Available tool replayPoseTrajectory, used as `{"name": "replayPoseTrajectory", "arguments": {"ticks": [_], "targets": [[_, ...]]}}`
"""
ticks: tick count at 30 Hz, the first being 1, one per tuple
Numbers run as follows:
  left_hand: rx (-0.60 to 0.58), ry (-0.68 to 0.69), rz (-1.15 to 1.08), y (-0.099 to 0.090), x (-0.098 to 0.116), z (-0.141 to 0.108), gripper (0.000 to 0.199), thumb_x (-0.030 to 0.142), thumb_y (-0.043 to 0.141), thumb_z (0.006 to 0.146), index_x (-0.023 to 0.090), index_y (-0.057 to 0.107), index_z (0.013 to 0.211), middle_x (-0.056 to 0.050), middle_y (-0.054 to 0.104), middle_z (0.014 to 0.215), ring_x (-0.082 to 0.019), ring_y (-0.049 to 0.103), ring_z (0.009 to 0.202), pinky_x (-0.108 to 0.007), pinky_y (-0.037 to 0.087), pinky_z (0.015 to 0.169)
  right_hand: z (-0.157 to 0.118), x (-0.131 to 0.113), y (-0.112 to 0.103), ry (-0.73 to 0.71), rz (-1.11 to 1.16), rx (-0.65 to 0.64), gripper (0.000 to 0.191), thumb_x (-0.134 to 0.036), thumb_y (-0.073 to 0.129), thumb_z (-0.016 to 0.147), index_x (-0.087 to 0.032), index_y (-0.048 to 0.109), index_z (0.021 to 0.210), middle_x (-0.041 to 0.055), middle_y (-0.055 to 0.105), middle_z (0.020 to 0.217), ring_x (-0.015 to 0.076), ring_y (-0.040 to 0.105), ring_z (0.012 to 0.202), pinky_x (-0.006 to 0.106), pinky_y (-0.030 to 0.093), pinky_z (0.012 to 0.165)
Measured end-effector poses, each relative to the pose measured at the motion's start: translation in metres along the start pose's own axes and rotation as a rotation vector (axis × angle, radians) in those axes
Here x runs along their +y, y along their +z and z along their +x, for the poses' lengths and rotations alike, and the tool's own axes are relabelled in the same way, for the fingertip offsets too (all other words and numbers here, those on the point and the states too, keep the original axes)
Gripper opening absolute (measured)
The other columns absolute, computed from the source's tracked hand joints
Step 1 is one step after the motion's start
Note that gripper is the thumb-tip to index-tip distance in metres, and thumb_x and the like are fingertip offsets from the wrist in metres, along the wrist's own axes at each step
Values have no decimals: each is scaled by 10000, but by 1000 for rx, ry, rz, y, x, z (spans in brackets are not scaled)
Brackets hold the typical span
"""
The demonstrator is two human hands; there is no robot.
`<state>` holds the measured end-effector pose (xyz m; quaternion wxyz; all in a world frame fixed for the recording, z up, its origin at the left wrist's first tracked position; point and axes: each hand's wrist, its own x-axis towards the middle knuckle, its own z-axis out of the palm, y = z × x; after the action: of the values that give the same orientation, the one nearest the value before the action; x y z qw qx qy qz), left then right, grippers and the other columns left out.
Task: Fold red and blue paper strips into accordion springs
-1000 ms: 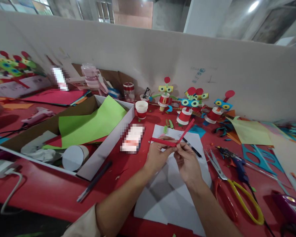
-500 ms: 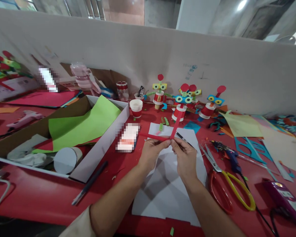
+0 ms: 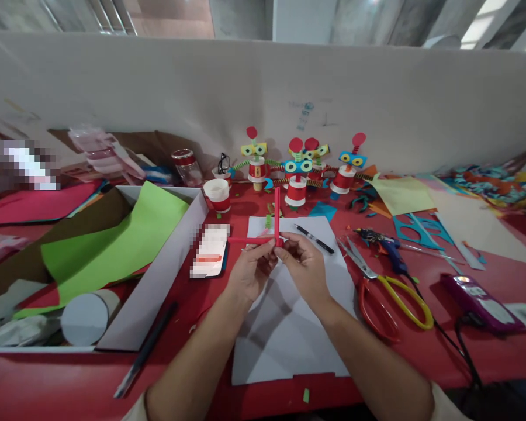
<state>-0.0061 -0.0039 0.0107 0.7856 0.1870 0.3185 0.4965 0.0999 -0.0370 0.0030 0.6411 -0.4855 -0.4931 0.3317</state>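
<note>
Red paper strips (image 3: pixel 277 213), forming an L: centre of frame, raised above white paper sheet (image 3: pixel 289 339) on red desk (image 3: pixel 61 380). Left hand (image 3: pixel 251 272): thumb and fingers pinched closed at the corner. Right hand (image 3: pixel 305 268): likewise, opposite side. Corner's fixing: cannot tell. Handling, as judged: very light, pliable, easily creased; best gripped flat at the corner.

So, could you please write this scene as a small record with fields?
Left hand: pinches red strips at their corner
Right hand: pinches the same corner
Shape: an L, one leg leftward, one away
Below hands: white paper, with black pen on it
Right side: scissors, glue gun
Left side: box holding a green sheet
</note>
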Motion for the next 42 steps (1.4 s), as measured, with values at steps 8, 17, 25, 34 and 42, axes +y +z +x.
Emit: {"name": "replayPoseTrajectory", "arguments": {"ticks": [8,17,25,34,42], "targets": [[19,-62,-36,4,4,-5,154,107,788,549,130,637,566,21,607,509,-45,529,458,-144,449,484,-1,-3,-2,-172,-90,9,184,-183,693,750,-239,702,925,-10,604,742,121,552,646,250,462,599],[29,-114,-87,10,10,-13,140,8,700,572,124,628,604,26,613,530,-42,540,458,-135,474,500,0,-3,-6,-400,-179,3,123,-239,717,768,-232,685,886,6,604,761,130,548,651,268,467,590],[4,-127,-30,9,8,-12,151,25,715,566,129,624,627,31,599,555,-42,526,475,-142,461,501,-1,-3,-8,-500,-224,-3,16,-226,663,816,-217,650,819,11,615,734,146,570,687,281,475,616],[-13,-97,0,8,8,-13,196,19,720,531,147,605,625,40,586,573,-37,515,490,-145,453,522,-2,-2,-6,-351,-181,-10,49,-259,667,802,-219,640,809,-6,573,746,126,539,655,260,455,600],[-21,153,139,5,1,-7,167,155,775,562,169,633,648,42,599,650,-57,554,597,-172,456,611,-1,0,-4,-232,-106,27,114,-284,679,786,-211,635,862,9,622,806,126,561,670,257,479,617]]}}
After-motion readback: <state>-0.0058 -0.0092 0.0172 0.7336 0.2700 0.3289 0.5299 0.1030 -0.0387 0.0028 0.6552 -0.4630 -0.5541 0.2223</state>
